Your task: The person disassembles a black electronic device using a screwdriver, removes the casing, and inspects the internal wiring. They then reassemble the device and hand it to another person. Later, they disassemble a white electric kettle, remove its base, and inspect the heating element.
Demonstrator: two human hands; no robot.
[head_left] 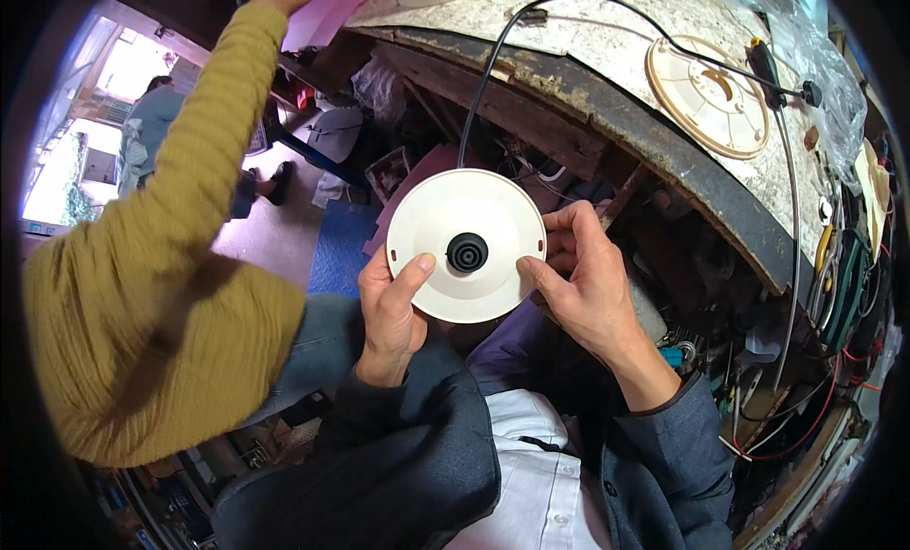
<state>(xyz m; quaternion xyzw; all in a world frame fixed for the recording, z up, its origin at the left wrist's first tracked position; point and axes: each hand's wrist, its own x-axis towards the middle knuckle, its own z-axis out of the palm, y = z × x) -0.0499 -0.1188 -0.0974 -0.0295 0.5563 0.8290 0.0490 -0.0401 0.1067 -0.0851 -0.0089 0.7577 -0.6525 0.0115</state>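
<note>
Between my two hands is a round cream-white kettle base (427, 213) with a black connector (467, 253) standing at its centre. Its face is turned up toward me, and small slots show near the left and right rim. My left hand (393, 308) grips the lower left edge, thumb on top. At the right edge my right hand (588, 280) pinches the rim, its thumb on the face and the other fingers behind. A black cord (482, 85) rises from the base's far side and arches over the bench to a plug (810, 93).
On the worn bench (607, 47) lies a round cream plastic cover (706, 100) beside a black-handled screwdriver (764, 66). Clear plastic bags and tangled tools and wires crowd the right. A person in a mustard sweater (142, 313) sits close at left, reaching to the bench. Another person (150, 128) is farther back.
</note>
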